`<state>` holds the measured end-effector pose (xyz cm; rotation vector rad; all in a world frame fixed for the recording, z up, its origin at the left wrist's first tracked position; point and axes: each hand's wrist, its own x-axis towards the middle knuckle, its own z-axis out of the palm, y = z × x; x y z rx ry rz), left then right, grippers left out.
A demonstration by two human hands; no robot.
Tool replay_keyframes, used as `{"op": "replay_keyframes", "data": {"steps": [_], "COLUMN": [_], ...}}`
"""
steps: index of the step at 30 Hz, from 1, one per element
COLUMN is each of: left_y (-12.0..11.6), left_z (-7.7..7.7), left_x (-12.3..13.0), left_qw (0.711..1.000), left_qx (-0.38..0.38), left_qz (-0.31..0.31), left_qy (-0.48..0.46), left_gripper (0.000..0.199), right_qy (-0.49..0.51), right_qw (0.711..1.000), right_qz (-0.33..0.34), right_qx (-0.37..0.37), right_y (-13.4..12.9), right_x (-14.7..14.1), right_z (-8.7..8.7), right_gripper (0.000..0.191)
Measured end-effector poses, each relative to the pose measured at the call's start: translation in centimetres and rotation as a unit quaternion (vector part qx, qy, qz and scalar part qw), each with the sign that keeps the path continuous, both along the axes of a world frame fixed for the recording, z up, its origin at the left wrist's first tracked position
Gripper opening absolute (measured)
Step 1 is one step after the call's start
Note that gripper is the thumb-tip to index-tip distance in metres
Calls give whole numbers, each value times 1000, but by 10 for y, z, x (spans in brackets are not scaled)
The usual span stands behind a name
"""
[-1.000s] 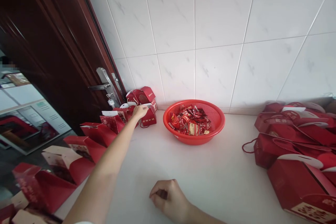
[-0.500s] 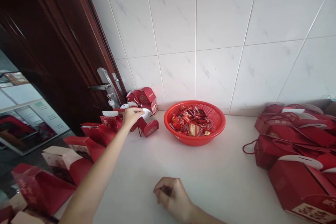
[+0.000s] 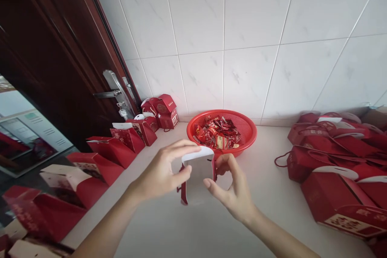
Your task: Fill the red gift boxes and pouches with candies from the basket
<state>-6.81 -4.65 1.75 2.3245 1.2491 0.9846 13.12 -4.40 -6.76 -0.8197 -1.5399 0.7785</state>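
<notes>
An open red paper box [image 3: 199,169], its white inside showing, is between my two hands above the table. My left hand [image 3: 169,167] grips its left side, fingers behind the rounded white flap and thumb toward the inside. On the right edge of the box are the curled fingers of my right hand [image 3: 231,185], with the thumb apart from them on the near side. Just behind the box stands a red plastic basket [image 3: 252,139] holding many wrapped sweets [image 3: 217,133].
Red boxes [image 3: 115,149] line the table's left edge, and more boxes [image 3: 166,111] stand by the wall. Several red boxes [image 3: 341,197] are piled on the right. A dark door [image 3: 60,48] with a metal handle [image 3: 107,94] is at the left.
My left hand has brought the red box from the back left to the middle front. My right hand has risen and taken hold of its right side. The view has shifted slightly.
</notes>
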Motion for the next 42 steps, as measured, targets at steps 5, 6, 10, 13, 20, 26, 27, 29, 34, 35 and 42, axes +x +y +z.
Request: {"op": "replay_keyframes", "data": {"steps": [5,6,10,13,20,26,27,29,34,35,42], "left_y": [5,10,29,40,59,62,61,58,70,78,165], "left_z": [-11,-15,-36,-55,-99,-96,-87,-67,-26,-22,-16], "left_x": [8,7,1,2,4,-2,-2,-3,-2,-2,15], "left_qw": [993,989,963,949,889,898,914,948,987,991,987], "left_qx": [-93,-120,-224,-261,-367,-359,-331,-263,-124,-102,-98], "left_qz": [-76,-83,-123,-140,-169,-189,-187,-172,-98,-81,36], "left_qy": [-14,-29,-85,-106,-214,-171,-140,-57,19,19,124], "left_gripper": [60,61,66,71,82,72,66,52,34,34,33], "right_qy": [-48,-30,81,137,166,162,160,154,149,148,146], "right_qw": [995,993,970,947,927,937,941,946,953,954,957], "right_qz": [18,31,69,71,64,60,63,74,64,56,4], "right_qx": [-83,-111,-220,-282,-329,-303,-292,-275,-256,-254,-251], "right_y": [-1,1,12,15,12,11,11,11,13,14,22], "right_x": [32,39,63,71,72,74,74,75,76,76,79], "right_z": [6,6,-2,-17,-41,-43,-43,-43,-45,-45,-53], "right_gripper": [10,12,22,31,44,45,44,44,47,48,54]}}
